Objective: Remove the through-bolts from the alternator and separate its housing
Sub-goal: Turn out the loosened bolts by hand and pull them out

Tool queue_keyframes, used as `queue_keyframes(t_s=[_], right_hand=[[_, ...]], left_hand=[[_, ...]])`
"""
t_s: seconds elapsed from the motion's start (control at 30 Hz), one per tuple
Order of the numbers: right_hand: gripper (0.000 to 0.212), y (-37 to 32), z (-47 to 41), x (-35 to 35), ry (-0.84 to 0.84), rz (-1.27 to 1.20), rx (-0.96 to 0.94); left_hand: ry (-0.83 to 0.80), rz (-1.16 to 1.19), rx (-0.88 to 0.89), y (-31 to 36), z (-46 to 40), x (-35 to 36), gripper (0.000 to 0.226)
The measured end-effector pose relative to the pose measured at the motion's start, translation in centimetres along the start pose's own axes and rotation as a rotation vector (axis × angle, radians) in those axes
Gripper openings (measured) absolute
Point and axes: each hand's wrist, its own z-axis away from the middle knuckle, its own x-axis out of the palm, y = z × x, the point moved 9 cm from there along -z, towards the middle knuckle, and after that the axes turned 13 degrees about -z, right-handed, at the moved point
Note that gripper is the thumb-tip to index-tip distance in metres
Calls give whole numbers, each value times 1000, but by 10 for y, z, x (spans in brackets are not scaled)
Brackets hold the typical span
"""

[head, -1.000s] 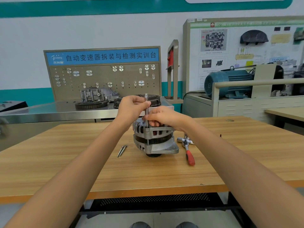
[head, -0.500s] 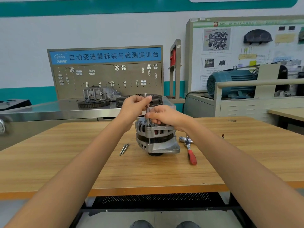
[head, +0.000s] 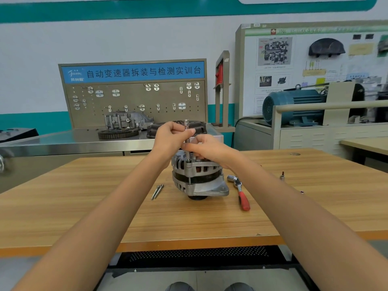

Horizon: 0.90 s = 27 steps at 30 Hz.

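Alternator (head: 198,177), centre of frame, standing pulley-down on the wooden table (head: 84,206). Left hand (head: 171,136) pinches an upright socket extension (head: 186,141) seated on a through-bolt; right hand (head: 206,149) steadies its lower shaft, fingers curled around it. Two removed bolts (head: 157,191) lie left of centre, ratchet (head: 240,191) right. Cast housing likely heavy, rigid; best gripped by its finned rim.

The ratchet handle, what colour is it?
Red, with a silver metal head; ratchet shows clearly in the head view.
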Motion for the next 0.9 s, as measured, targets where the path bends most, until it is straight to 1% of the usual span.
queue_keyframes(t_s=[0.1, 0.2, 0.27, 0.4, 0.5, 0.57, 0.67, 0.8, 0.9], right_hand=[[21, -3, 2, -2, 3, -57, -25], [14, -4, 4, -2, -31, -94, -32], [12, -2, 4, -1, -49, -113, -20], [14, -2, 4, 0, -44, -133, -11], [19, -3, 3, 0, -14, -70, -17], [21, 0, 1, -1, 6, -37, -8], [18, -1, 2, -1, -7, -26, -12], [26, -4, 5, -3, -23, -69, -49], [24, -3, 5, -1, -33, -103, -21]], left_hand=[[-25, 32, 34, -1, 4, 3, 12], [-32, 45, 76, 0, 8, 3, 12], [-25, 76, 72, -3, 9, 2, 14], [-2, 44, 63, -3, 7, -2, 18], [35, -7, 82, 1, 6, -5, 13], [49, -14, 76, 1, 5, -4, 14], [48, -8, 64, 2, 5, -1, 18], [22, 7, 57, -1, 7, 1, 29], [7, 6, 68, -1, 12, 3, 26]])
